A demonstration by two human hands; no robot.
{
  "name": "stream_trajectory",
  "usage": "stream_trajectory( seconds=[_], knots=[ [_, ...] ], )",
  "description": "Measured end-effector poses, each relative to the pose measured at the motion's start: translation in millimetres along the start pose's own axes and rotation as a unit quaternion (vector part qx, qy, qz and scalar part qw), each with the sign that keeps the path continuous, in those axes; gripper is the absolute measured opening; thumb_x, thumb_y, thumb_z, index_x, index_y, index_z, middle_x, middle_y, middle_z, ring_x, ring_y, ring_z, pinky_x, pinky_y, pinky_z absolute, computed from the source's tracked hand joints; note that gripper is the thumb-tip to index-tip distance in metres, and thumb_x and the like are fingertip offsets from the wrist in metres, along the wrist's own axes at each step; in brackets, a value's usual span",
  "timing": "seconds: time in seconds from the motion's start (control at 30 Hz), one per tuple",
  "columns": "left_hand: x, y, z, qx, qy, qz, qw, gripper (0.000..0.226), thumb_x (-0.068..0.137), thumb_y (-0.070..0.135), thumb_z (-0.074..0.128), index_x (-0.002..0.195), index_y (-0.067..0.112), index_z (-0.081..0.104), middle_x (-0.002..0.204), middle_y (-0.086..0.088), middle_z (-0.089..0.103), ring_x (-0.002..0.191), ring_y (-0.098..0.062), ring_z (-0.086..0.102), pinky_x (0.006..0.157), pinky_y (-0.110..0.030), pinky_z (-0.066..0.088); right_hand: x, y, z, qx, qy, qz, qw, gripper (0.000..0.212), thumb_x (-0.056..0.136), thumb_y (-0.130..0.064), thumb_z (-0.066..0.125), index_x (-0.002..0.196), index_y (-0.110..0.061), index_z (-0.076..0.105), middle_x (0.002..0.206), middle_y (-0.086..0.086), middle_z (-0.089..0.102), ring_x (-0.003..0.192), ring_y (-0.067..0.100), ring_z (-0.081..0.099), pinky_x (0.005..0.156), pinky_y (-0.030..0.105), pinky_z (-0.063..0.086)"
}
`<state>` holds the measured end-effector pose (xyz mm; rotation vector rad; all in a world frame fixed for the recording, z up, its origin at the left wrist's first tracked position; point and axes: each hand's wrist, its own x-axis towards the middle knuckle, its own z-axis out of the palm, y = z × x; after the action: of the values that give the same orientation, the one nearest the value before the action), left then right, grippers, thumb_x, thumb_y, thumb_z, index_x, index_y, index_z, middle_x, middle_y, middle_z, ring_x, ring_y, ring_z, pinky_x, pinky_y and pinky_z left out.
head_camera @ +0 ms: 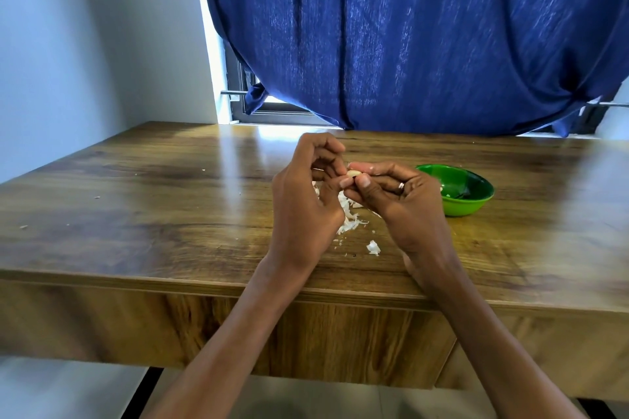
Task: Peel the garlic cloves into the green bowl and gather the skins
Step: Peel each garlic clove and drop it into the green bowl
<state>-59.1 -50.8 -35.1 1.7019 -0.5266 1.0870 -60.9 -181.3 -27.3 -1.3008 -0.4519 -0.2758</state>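
Wooden table (136, 214): both hands (354, 187) pinch a garlic clove (354, 174).

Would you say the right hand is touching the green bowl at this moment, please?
Cannot tell. In the head view the right hand overlaps the green bowl near rim, so no gap or contact shows; its fingers pinch the garlic clove.

A wooden table (170, 201) carries a green bowl (466, 204) at three o'clock and garlic skins (349, 218) at centre
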Motion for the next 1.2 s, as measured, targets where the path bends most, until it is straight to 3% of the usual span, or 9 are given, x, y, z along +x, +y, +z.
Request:
stream_trajectory(
  seconds=[0.17,0.37,0.6,0.8,1.0,1.1,1.2],
  knots=[
    [-0.4,1.2,0.3,0.014,0.014,0.007,1.000,0.035,0.078,-0.017,0.071,0.100,0.007,0.057,0.079,-0.001,0.064,0.076,-0.016,0.066,0.071,-0.033,0.059,-1.2,-1.4,0.3,0.000,0.002,0.007,1.000,0.007,0.088,0.008,0.065,0.090,0.001,0.067,0.096,0.005,0.078,0.084,0.017,0.077,0.071,0.020,0.059],
    [-0.7,1.9,-0.1,0.034,0.025,0.010,0.999,0.034,0.074,-0.022,0.064,0.097,0.003,0.059,0.076,0.001,0.063,0.074,-0.014,0.065,0.069,-0.033,0.058,-2.4,-2.8,1.7,0.002,-0.004,0.014,1.000,0.013,0.088,0.007,0.064,0.085,-0.006,0.067,0.092,0.007,0.078,0.083,0.018,0.077,0.073,0.022,0.059],
    [-0.6,4.3,0.2,0.076,0.032,0.026,0.996,0.039,0.068,-0.024,0.062,0.096,0.003,0.060,0.076,-0.002,0.062,0.073,-0.013,0.062,0.067,-0.013,0.049,-4.4,-5.6,3.0,0.007,-0.017,0.027,0.999,0.014,0.091,0.005,0.064,0.089,-0.008,0.069,0.089,0.015,0.078,0.085,0.021,0.076,0.076,0.023,0.059],
    [-0.9,5.3,2.7,0.096,0.029,0.031,0.994,0.039,0.068,-0.024,0.059,0.096,0.003,0.059,0.078,-0.002,0.059,0.073,-0.012,0.057,0.066,-0.010,0.044,-5.2,-7.6,3.9,0.020,-0.017,0.042,0.999,0.011,0.092,0.004,0.063,0.091,-0.004,0.070,0.084,0.014,0.078,0.082,0.018,0.076,0.075,0.022,0.059],
    [-1.5,11.3,5.7,0.086,0.011,0.042,0.995,0.028,0.078,0.002,0.045,0.103,0.006,0.058,0.086,0.009,0.050,0.077,0.001,0.050,0.070,-0.006,0.038,-5.8,-7.9,4.8,0.021,-0.009,0.038,0.999,0.009,0.093,0.002,0.063,0.097,-0.002,0.070,0.081,0.011,0.078,0.080,0.016,0.076,0.074,0.020,0.058],
    [-1.2,8.9,6.7,0.105,0.013,0.049,0.993,0.044,0.073,-0.020,0.055,0.112,0.000,0.058,0.089,0.003,0.052,0.079,-0.006,0.050,0.075,-0.007,0.040,-5.0,-6.9,4.4,0.024,0.007,0.029,0.999,0.010,0.094,0.001,0.064,0.100,-0.001,0.071,0.083,0.014,0.078,0.081,0.018,0.076,0.074,0.022,0.059],
    [-1.2,9.1,6.4,0.108,0.005,0.053,0.993,0.059,0.067,-0.029,0.057,0.120,-0.002,0.056,0.092,-0.006,0.058,0.083,-0.011,0.054,0.077,-0.007,0.042,-4.2,-6.4,4.2,0.019,0.016,0.017,1.000,0.009,0.094,0.001,0.064,0.099,-0.001,0.071,0.085,0.015,0.077,0.081,0.020,0.076,0.074,0.022,0.059]
  ],
)
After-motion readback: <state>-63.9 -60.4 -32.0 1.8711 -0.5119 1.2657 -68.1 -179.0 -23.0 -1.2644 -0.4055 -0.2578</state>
